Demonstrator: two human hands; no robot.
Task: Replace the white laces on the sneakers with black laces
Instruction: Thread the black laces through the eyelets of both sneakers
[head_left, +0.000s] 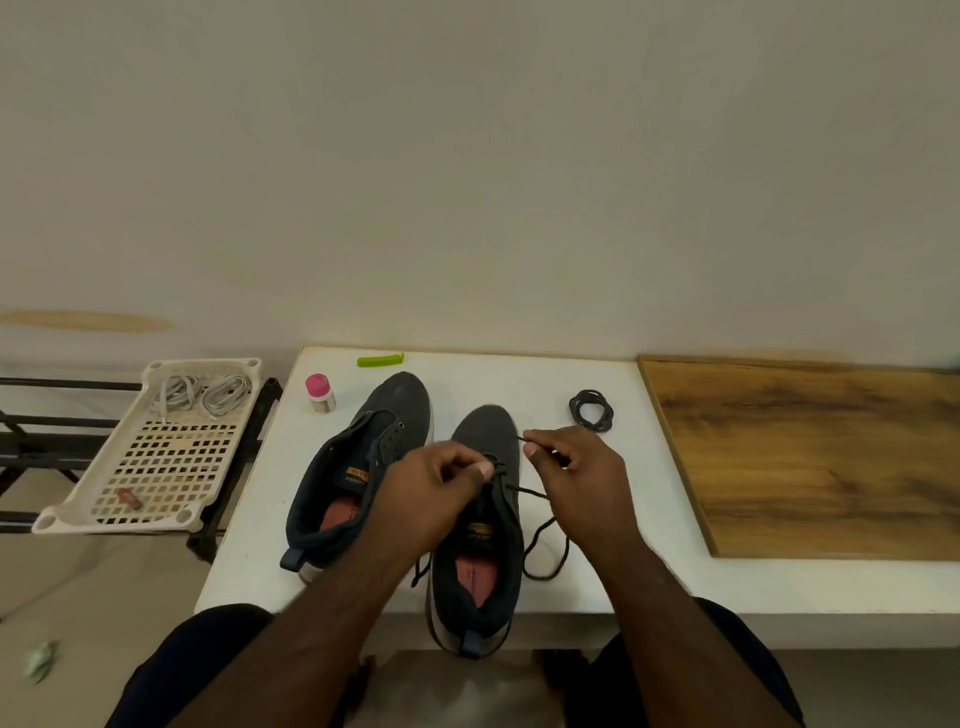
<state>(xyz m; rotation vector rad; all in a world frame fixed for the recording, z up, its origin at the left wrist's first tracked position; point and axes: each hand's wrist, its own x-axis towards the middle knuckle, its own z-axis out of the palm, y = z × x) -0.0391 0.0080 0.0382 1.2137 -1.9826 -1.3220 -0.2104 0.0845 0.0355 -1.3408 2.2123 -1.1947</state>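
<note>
At center frame, the right hand pinched the black lace tip while the left hand had fingers curled at the eyelets of the right sneaker on the table. Lace looked light and floppy, so probably best grabbed by the stiff tip. White laces sat in the tray at left.

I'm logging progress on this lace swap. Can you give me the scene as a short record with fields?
left hand: pinches the black lace at the right sneaker's eyelets
right hand: pinches the lace's tip, raised beside the toe
left sneaker: unlaced, on the table
spare lace: coiled, black, on the table right of the sneakers
white laces: in the tray, left of the table
</note>
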